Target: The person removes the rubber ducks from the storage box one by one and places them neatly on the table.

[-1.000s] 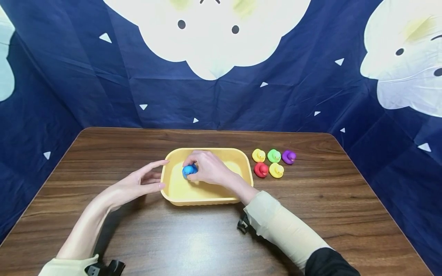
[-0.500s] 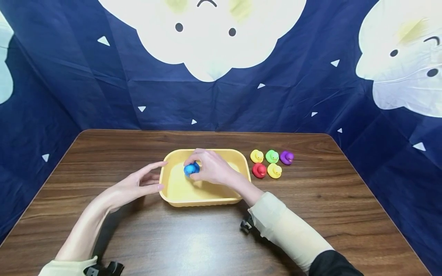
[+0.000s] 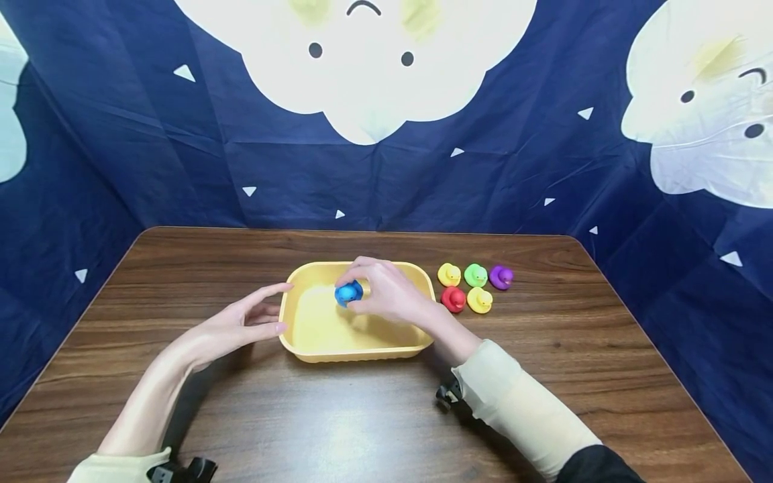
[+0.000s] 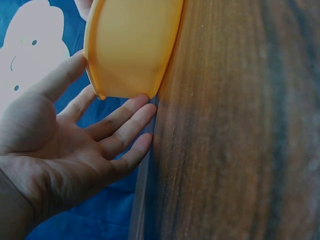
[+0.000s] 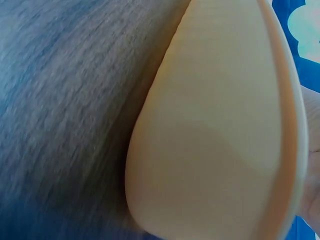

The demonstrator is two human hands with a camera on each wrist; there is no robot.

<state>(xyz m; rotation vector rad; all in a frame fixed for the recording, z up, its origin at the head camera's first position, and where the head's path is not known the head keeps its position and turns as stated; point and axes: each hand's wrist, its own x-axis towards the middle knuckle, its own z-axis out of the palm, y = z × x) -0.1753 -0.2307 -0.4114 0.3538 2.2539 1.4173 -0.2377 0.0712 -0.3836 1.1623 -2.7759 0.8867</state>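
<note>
A blue rubber duck [image 3: 347, 294] is pinched between the thumb and fingers of my right hand [image 3: 392, 293], inside a yellow plastic basin [image 3: 356, 353]. My left hand [image 3: 232, 329] rests at the basin's left end with its fingers loosely spread. The left wrist view shows that left hand [image 4: 75, 135] palm up close, the fingertips against the outer wall of the basin [image 4: 135, 45]. In the right wrist view, the basin's front wall [image 5: 210, 125] hides the duck, and only a strip of the right hand [image 5: 311, 150] appears past the rim.
Right of the basin, several small rubber ducks sit in two rows: yellow [image 3: 449, 274], green [image 3: 476, 275] and purple [image 3: 500, 277] behind, red [image 3: 453, 299] and yellow [image 3: 480, 300] in front. All stand on a brown wooden table [image 3: 290, 416]. A blue cloth [image 3: 290, 168] with white clouds hangs behind.
My right hand has moved to the right within the basin, and the blue duck has come along with it. The left hand stays at the basin's left end.
</note>
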